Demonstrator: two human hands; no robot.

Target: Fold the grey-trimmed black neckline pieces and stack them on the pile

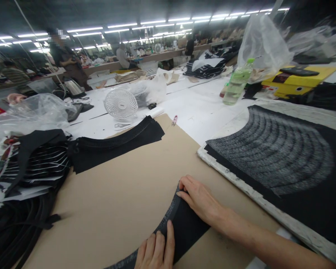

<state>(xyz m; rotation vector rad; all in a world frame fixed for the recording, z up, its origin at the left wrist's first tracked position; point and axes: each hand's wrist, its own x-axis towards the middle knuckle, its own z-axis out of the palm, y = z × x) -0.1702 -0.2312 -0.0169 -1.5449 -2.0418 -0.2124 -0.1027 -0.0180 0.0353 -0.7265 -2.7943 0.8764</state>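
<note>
A black fabric piece [186, 226] with a curved, greyish edge band lies on the brown board in front of me. At its far tip, my right hand [197, 196] pinches the edge between thumb and fingers. My left hand [156, 248] rests nearer to me, fingers stretched out over the curved edge and pressing on the fabric; its lower part is cut off by the frame. Farther back on the board lies a stack of similar black curved pieces [117, 145]. To the right, black fabric panels with a fanned grey edge pattern [271, 149] lie on a pale board.
Pink thread snips [174, 120] lie at the brown board's [114, 201] far edge. Behind are a small white fan [121, 104], a green-tinted bottle [237, 84] and a yellow box [299, 80]. Black strips [14, 224] pile up at left. People stand and sit in the background.
</note>
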